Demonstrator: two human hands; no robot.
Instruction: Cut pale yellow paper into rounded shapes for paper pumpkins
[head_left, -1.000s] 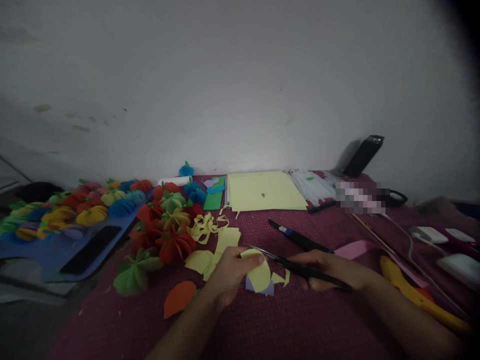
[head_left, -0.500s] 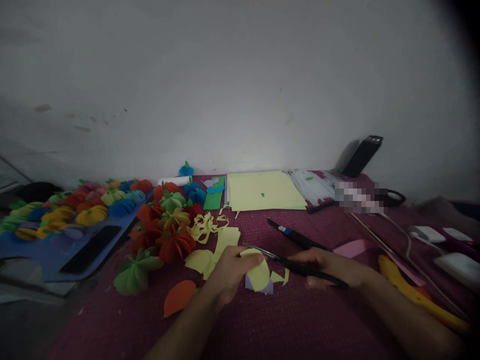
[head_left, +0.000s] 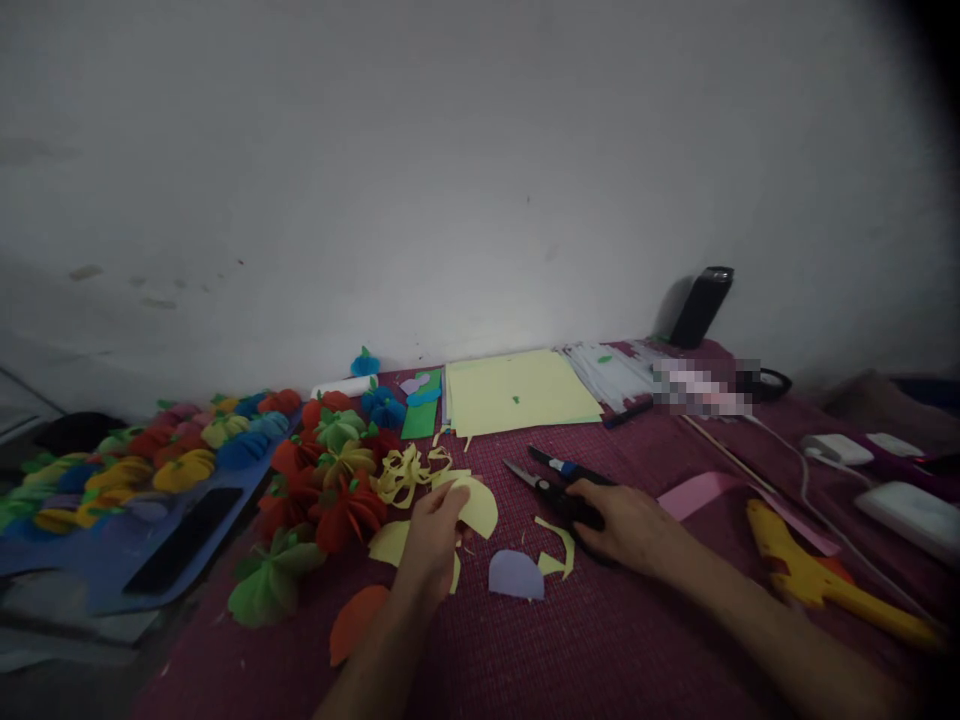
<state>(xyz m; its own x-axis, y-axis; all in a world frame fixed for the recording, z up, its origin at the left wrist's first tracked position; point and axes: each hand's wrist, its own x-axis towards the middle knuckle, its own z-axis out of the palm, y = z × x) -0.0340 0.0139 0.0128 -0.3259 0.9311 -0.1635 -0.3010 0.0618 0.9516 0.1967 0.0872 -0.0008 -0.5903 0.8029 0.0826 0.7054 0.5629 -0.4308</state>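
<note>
My left hand [head_left: 431, 535] pinches a rounded piece of yellow paper [head_left: 480, 507] between thumb and fingers, above other yellow paper pieces [head_left: 388, 542]. Closed around the black handles of a pair of scissors [head_left: 551, 492] is my right hand [head_left: 626, 525]; the blades are slightly apart and point up and left, low over the cloth. Just behind the scissors lies a dark-handled craft tool [head_left: 568, 467] with a blue band. A lilac paper half-round [head_left: 516, 576] rests between my hands, with curved yellow offcuts [head_left: 559, 552] beside it.
Folded-paper pumpkins [head_left: 349, 510] crowd the left side, more on a blue board [head_left: 97, 590] with a black phone [head_left: 184, 540]. Yellow sheets [head_left: 517, 385] lie near the wall. At right are a yellow glue gun [head_left: 795, 560], pink strip [head_left: 697, 494] and white cable [head_left: 806, 490].
The scissors have come away from the yellow paper and sit lower, nearer the craft tool. My left hand has moved left with the paper, uncovering the lilac half-round. A curved offcut now lies on the cloth.
</note>
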